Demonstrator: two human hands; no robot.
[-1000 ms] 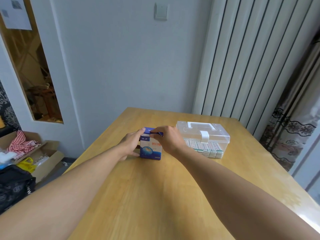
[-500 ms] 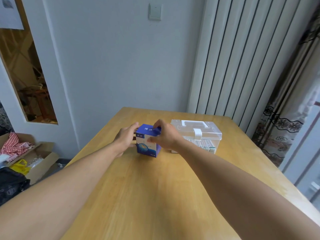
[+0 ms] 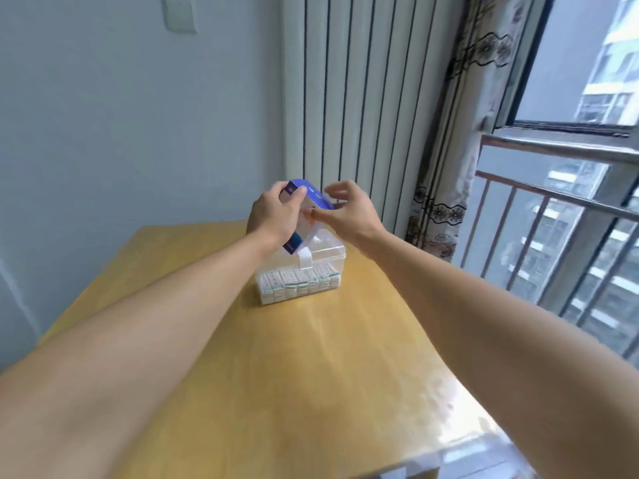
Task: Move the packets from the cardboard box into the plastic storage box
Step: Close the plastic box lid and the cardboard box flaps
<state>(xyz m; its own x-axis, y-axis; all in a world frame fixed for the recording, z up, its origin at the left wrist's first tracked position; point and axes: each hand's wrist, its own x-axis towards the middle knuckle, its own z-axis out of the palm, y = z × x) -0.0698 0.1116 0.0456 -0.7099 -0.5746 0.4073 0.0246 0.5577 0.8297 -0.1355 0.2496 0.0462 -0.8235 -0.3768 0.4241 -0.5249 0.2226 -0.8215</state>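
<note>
Left hand [image 3: 273, 216] grips the tilted cardboard box [image 3: 304, 216], raised above the closed plastic storage box [image 3: 304, 271] on the worktop [image 3: 311, 375]. Right hand [image 3: 349, 216] beside the box, fingers loosely curled; contact unclear. Packets [image 3: 297, 286] fill the storage box.

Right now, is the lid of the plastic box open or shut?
Shut. The lid lies flat on the plastic box, and its white latch hangs down over the front.

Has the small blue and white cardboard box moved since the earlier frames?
Yes. The small blue and white cardboard box left the wooden table; it is now tilted above the clear plastic storage box.
</note>
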